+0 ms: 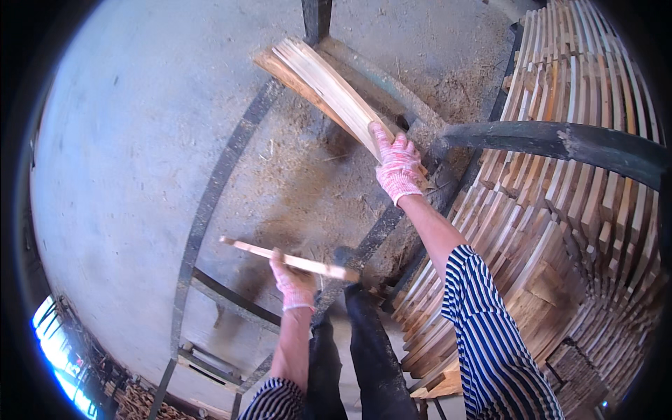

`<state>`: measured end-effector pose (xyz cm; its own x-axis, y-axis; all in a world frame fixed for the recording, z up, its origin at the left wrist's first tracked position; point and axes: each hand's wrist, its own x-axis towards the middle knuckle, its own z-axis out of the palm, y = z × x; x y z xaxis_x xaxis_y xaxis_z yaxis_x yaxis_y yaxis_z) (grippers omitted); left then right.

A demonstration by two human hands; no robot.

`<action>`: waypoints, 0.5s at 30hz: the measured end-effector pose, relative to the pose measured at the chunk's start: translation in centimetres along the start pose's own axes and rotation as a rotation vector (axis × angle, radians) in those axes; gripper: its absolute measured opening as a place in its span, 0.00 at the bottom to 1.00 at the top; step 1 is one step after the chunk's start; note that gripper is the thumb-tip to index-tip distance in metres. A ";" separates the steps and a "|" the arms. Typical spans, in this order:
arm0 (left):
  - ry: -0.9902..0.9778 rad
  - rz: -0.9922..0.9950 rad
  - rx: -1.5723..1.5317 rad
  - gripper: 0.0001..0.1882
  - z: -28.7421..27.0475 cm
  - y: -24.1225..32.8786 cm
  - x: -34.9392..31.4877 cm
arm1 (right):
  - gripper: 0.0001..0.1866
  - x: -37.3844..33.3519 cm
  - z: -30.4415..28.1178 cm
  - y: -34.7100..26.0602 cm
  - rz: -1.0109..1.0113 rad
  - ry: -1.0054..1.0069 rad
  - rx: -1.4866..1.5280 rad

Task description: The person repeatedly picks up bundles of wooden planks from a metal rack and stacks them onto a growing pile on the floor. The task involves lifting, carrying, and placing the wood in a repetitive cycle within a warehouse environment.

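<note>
Both hands wear pink-and-white knitted gloves. My left hand is closed around a short, narrow wooden slat, held above the floor in front of my legs. Farther off and to the right, my right hand grips the near end of a small bundle of pale wooden boards. The boards lie side by side, slanting away to the far left across the metal frame. A browner, rough-edged board runs along their left side. My right palm and part of its fingers are hidden.
A dark metal frame stands around the work spot, with a thick bar reaching right. Tall stacks of wooden boards fill the right side. Sawdust and chips cover the concrete floor near the frame. More wood pieces lie at lower left.
</note>
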<state>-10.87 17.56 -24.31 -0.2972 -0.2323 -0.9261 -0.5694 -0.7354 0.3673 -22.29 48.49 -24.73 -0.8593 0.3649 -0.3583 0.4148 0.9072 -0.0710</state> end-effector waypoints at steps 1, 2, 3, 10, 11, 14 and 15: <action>-0.026 -0.050 0.030 0.24 1.1 -0.5 -2.4 | 0.56 0.3 -1.0 0.7 0.052 -0.040 0.017; 0.011 -0.049 0.093 0.24 2.6 -0.5 -5.2 | 0.59 0.4 -2.9 0.6 0.143 -0.246 0.061; -0.025 -0.130 0.106 0.24 3.1 0.0 -7.6 | 0.59 -0.1 -4.9 0.1 0.129 -0.313 0.062; -0.628 -0.197 0.101 0.31 6.0 0.3 -20.6 | 0.70 -19.4 -16.1 1.8 -0.261 -0.527 0.990; -0.632 -0.166 0.132 0.35 7.2 0.2 -23.0 | 0.70 -23.4 -17.0 1.1 -0.305 -0.494 0.944; -0.722 -0.260 0.249 0.41 5.2 1.0 -30.6 | 0.66 -31.3 -27.0 1.3 -0.013 -0.709 1.281; -0.764 -0.248 0.292 0.42 3.9 1.3 -32.6 | 0.66 -34.1 -29.2 1.1 -0.012 -0.648 1.237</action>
<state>-4.93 26.71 6.72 -0.5133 0.4842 -0.7086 -0.8299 -0.4902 0.2663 -1.29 43.17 14.57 -0.7157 -0.1107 -0.6896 0.6927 0.0144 -0.7211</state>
